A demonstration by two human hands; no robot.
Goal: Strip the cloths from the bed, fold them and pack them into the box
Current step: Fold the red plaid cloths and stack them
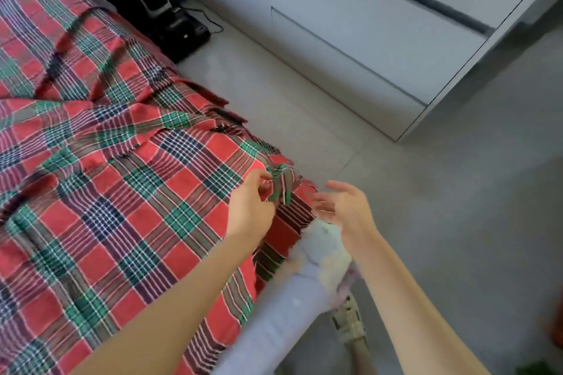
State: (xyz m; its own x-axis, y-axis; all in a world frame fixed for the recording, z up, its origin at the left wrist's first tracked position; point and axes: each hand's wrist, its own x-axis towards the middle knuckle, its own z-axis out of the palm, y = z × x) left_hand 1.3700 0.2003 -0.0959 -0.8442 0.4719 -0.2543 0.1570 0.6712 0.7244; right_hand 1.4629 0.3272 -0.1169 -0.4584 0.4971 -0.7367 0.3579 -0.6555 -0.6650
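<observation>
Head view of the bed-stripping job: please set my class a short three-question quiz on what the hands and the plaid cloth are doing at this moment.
1. True or false: the left hand pinches a bunched corner of the plaid cloth.
2. Choose one. The right hand is: A) gripping the cloth; B) open, holding nothing; C) curled into an empty fist.
3. Fill in: the cloth lies spread over the ____.

Key: 1 true; 2 B; 3 bed.
</observation>
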